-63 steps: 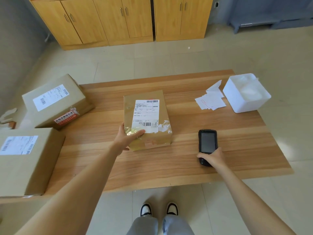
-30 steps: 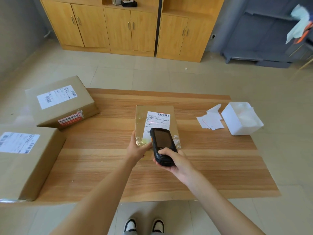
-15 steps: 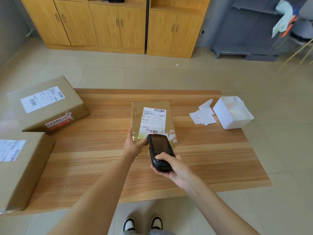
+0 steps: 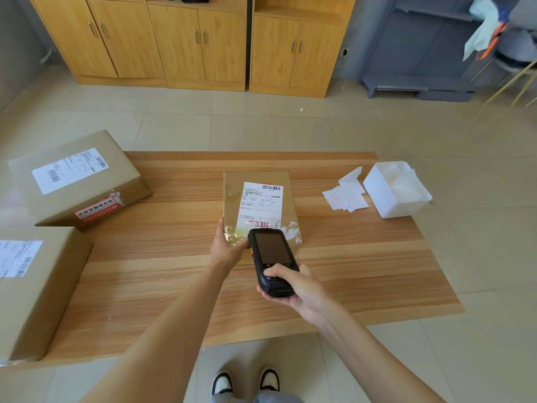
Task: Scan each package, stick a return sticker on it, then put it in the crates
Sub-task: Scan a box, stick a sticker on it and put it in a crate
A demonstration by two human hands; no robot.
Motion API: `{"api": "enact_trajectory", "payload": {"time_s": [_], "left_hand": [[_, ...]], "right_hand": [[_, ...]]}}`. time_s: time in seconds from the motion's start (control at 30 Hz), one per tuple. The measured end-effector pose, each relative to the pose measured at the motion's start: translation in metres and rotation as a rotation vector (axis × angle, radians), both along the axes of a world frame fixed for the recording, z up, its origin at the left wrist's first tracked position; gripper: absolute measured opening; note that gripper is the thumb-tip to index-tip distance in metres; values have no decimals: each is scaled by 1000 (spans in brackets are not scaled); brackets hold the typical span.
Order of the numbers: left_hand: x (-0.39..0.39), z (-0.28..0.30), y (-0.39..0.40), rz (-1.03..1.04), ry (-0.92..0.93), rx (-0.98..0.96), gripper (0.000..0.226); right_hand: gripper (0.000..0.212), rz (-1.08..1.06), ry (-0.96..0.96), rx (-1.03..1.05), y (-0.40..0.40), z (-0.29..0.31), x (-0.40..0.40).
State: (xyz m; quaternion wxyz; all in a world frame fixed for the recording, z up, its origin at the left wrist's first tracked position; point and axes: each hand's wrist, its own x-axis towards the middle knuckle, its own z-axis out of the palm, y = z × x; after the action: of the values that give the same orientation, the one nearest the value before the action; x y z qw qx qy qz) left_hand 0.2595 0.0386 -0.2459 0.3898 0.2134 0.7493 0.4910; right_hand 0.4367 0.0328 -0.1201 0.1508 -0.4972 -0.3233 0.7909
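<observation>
A small brown cardboard package with a white shipping label lies in the middle of the wooden table. My left hand grips its near left corner, thumb on top. My right hand holds a black handheld scanner just above the package's near edge. A red scan line falls on the lower barcode of the label. A loose pile of white stickers lies on the table at the right.
Two larger cardboard boxes sit at the left, one at the back left with a red sticker, one at the near left. A white plastic bin stands on the table's right edge. Wooden cabinets line the far wall.
My right hand picked the scanner up from the table and brought it over the package's near edge. The scan line now lies on the lower barcode. My left hand kept its grip.
</observation>
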Motion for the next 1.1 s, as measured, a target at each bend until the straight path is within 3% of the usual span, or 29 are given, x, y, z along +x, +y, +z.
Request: {"api": "enact_trajectory", "payload": {"time_s": [0.17, 0.23, 0.37, 0.57, 0.77, 0.93, 1.1], "left_hand": [[1, 2, -2, -4, 5, -1, 86], [2, 2, -3, -6, -4, -5, 91], [2, -3, -4, -8, 1, -7, 100], [4, 0, -2, -5, 46, 17, 93], [5, 1, 3, 18, 60, 32, 96], [4, -4, 3, 11, 58, 57, 106], [7, 1, 5, 33, 102, 77, 97]], "right_hand": [[32, 8, 21, 31, -2, 0, 1], [39, -3, 45, 26, -2, 0, 1], [31, -20, 79, 5, 2, 2, 1], [48, 29, 36, 54, -1, -1, 0], [22, 50, 8, 73, -4, 0, 5], [38, 29, -20, 46, -5, -2, 8], [38, 25, -19, 43, -6, -2, 9]]}}
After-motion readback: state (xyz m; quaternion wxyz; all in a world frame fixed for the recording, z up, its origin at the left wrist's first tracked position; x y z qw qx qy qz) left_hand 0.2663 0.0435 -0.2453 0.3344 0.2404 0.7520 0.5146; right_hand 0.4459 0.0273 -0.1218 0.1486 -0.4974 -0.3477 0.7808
